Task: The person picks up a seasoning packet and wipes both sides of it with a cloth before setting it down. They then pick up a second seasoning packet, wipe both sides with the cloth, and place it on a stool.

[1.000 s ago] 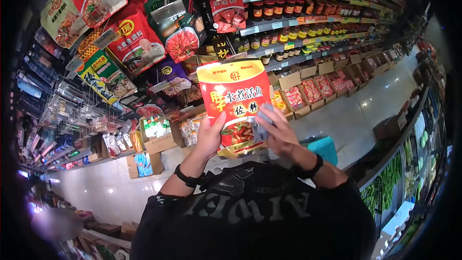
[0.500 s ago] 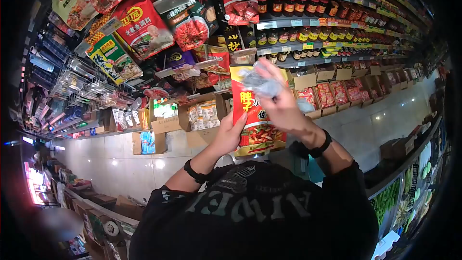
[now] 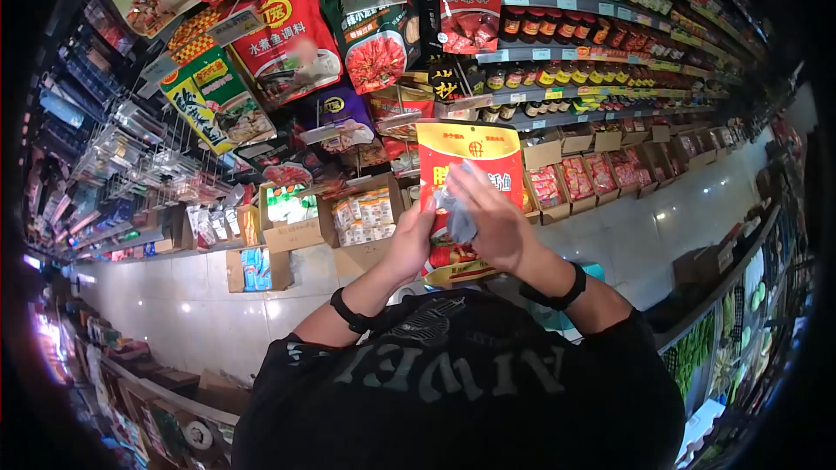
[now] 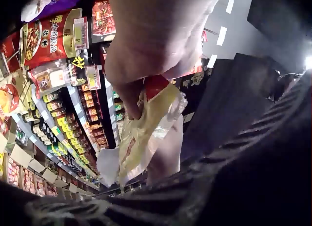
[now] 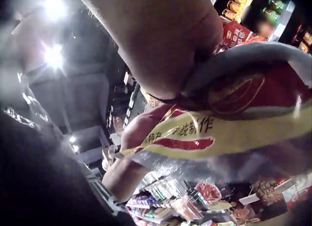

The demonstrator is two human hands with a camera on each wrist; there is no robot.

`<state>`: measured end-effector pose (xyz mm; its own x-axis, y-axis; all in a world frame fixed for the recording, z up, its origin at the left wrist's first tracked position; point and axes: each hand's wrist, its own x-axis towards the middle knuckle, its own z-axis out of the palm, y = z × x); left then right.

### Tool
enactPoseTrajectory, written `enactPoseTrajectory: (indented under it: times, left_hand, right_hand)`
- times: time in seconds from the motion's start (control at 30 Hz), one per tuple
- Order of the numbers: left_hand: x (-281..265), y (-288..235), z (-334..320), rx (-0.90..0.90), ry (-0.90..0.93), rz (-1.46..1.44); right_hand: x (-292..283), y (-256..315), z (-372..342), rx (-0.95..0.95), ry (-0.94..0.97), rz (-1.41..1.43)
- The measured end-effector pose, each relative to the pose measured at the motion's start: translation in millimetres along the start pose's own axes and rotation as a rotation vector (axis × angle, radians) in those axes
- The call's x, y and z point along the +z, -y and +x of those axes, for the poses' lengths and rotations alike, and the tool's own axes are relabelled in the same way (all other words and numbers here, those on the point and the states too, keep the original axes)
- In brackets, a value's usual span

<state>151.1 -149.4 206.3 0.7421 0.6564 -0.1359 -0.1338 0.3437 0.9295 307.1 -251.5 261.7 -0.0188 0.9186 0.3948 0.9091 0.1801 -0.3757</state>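
In the head view, a red and yellow seasoning packet [image 3: 470, 141] with Chinese lettering is held upright before the chest. My left hand [image 3: 409, 242] grips its left edge, thumb on the front. A crumpled grey cloth [image 3: 456, 213] lies over the packet's middle, held under the blurred fingers of my right hand [image 3: 501, 224]. Part of the lettering and the food picture is hidden behind that hand. The left wrist view catches the packet [image 4: 146, 133] from its bottom side, below my left hand [image 4: 146, 50]. Seen from the right wrist, the packet's lower edge [image 5: 190, 133] shows yellow.
Hanging seasoning packets [image 3: 287, 52] fill the rack ahead and to the left. Shelves of jars [image 3: 557, 26] stand at the right, above open cartons [image 3: 575, 178] of small packs. More cartons [image 3: 300, 231] sit low on the left. A vegetable stand [image 3: 710, 322] is at the far right.
My right hand with the cloth went from the packet's lower right up to its top, then back down to its middle. The left hand keeps its grip. The packet sits further right in the head view.
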Motion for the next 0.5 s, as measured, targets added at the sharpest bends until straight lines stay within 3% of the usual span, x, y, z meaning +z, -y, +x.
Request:
enactPoseTrajectory:
  times: [0.03,0.17,0.27,0.33,0.4,0.47,0.5]
  left_hand:
    - [-8,-4,1,-0.001,0.014,0.003]
    - [-35,-11,9,-0.014,-0.007,-0.047]
    - [-54,-2,19,-0.074,0.042,-0.139]
    - [-58,11,24,-0.145,0.082,-0.188]
    - [-45,24,28,-0.305,0.162,-0.23]
    - [-26,40,33,-0.418,0.293,-0.223]
    - [-14,49,34,-0.461,0.385,-0.264]
  right_hand:
    - [14,1,-4,-0.029,0.061,-0.062]
    - [51,16,-51,-0.252,0.199,0.178]
    - [18,22,-77,0.177,0.154,0.309]
    - [29,15,-110,0.514,-0.185,0.535]
    - [28,15,-136,0.846,-0.364,0.946]
    - [34,3,-172,0.858,-0.497,1.355]
    - [44,1,-193,1.053,-0.578,1.41]
